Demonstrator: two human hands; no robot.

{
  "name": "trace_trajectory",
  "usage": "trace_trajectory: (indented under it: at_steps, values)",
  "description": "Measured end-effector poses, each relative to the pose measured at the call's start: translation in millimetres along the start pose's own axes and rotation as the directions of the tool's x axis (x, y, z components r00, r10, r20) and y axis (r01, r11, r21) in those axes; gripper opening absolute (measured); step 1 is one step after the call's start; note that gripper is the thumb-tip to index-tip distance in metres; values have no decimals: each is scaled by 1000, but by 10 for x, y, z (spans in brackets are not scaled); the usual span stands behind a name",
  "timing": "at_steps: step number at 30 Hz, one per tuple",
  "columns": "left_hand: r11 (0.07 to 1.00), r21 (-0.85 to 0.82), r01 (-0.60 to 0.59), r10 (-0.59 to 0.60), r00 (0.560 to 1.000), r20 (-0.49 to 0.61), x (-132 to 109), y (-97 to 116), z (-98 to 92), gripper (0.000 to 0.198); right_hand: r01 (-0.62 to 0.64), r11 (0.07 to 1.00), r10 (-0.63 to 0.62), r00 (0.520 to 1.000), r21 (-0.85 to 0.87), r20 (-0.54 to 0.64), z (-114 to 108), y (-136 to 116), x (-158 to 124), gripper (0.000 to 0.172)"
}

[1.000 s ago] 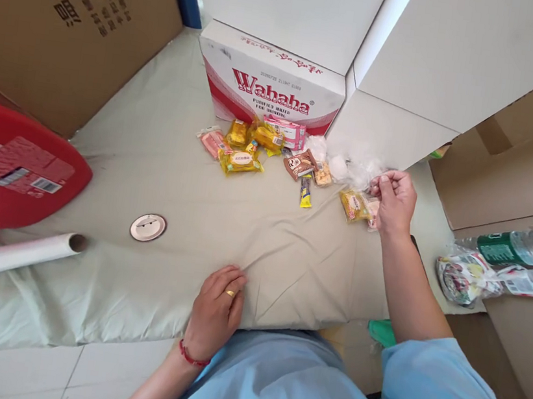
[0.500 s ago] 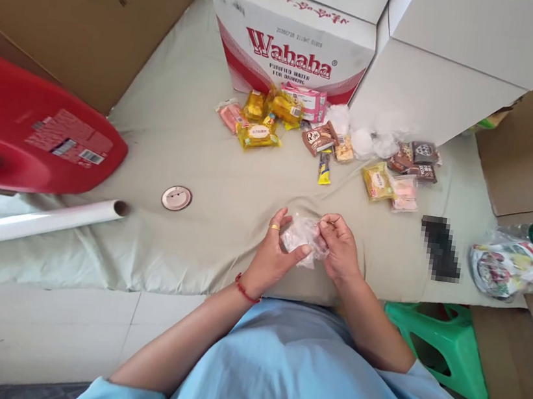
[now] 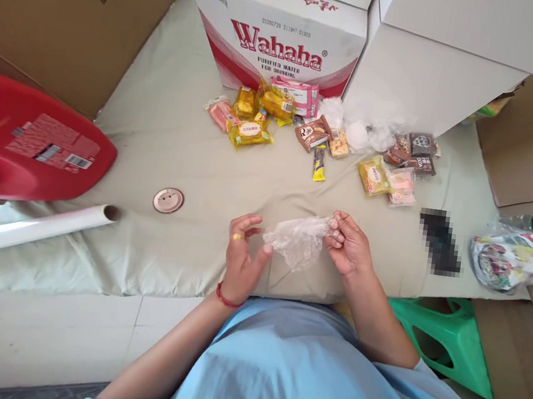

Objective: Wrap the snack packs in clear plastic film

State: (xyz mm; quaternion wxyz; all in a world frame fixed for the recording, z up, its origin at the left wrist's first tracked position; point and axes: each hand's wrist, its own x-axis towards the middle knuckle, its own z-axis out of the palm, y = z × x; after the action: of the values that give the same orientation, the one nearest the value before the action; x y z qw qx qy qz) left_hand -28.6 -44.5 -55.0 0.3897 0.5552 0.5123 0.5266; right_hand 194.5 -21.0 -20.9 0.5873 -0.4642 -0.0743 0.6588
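A thin, crumpled clear plastic bag [image 3: 301, 242] hangs stretched out above the cloth-covered table, close to my body. My right hand [image 3: 348, 243] pinches its right end between thumb and fingers. At its left end is my left hand [image 3: 243, 255], with a ring and a red bracelet; the thumb and fingers are spread apart. Whether the left thumb touches the plastic edge, I cannot tell. Beyond the hands lie wrapped snacks: yellow packets [image 3: 250, 132], a brown packet [image 3: 312, 133] and a small yellow-and-dark bar [image 3: 319, 163]. More clear plastic [image 3: 366, 136] lies bunched behind them.
A Wahaha water carton [image 3: 277, 47] and white boxes [image 3: 429, 83] stand at the back. On the left are a red jug [image 3: 43, 137], a white tube [image 3: 31, 231] and a round badge [image 3: 168, 200]. A pixelated dark object [image 3: 440, 242] lies right, above a green stool [image 3: 454, 342].
My hands have moved apart, the left one leftward and the right one slightly rightward. The plastic, bunched up before, is now drawn out wider. The left fingers have spread.
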Motion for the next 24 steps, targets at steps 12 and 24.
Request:
trace_trajectory:
  at_steps: [12,24]
  values:
    - [961,-9,276,-275,961,34,338,-66,-37,29,198,949,-168,976,-246,140,-43,-61,-108,29]
    - [928,-219,302,-358,886,-295,725,-187,-428,22,684,318,-527,703,-657,477,-512,-403,-47,7]
